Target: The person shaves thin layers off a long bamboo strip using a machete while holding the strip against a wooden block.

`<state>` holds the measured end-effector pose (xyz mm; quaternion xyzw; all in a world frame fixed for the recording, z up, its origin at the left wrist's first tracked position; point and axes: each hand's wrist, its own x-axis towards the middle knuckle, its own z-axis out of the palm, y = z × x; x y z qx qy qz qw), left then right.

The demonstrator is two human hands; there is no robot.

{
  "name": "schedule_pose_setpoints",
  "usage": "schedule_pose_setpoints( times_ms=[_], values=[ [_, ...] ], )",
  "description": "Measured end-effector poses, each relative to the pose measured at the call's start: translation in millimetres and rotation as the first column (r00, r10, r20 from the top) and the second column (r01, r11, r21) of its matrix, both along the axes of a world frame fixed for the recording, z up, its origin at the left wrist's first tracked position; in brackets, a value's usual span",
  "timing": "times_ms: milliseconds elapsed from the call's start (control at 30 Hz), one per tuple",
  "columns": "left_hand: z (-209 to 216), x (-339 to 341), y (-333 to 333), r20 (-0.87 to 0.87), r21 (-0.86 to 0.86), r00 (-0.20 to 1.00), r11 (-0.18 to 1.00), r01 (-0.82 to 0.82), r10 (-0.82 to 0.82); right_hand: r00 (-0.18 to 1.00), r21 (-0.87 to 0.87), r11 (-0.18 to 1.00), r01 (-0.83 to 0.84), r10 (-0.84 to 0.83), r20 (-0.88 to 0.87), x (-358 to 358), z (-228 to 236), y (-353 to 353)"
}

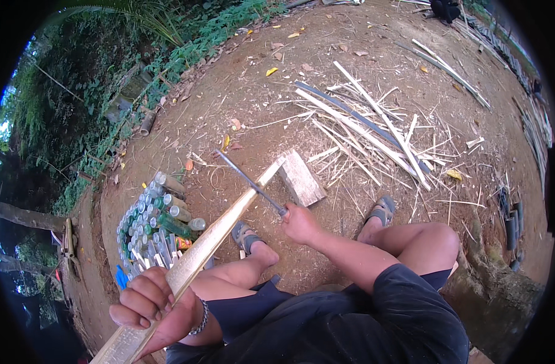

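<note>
My left hand (153, 303) is wrapped round a long pale strip of split wood, probably bamboo (214, 233), at its near end. The strip slants away to the right, its narrow far end at the corner of a squared wooden block (302, 179) on the ground. In my right hand (300, 224) is the handle of a long, narrow-bladed knife (244, 176). Its blade lies across the strip near the far end, tip pointing far left. My fingers hide most of the handle.
Many clear and green glass bottles (162, 212) stand clustered at the left. Split strips and shavings (362, 121) lie heaped beyond the block. My sandalled feet (380, 212) flank the block. Dark pipes (513, 224) are at the right, plants (107, 73) at the far left.
</note>
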<state>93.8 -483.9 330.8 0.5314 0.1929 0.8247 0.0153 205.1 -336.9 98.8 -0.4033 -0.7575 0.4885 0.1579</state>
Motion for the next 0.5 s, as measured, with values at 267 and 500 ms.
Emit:
schedule_pose_setpoints(
  times_ms=[267,500],
  values=[
    [5,6,7,0.053,-0.020,0.994,0.995,-0.097,0.098,0.997,0.124,0.990,-0.069,0.071,-0.015,6,-8,10],
    [13,-4,6,0.032,-0.025,0.997,0.998,-0.066,0.066,0.974,0.133,0.969,-0.206,0.217,-0.071,6,72,-13]
  ],
)
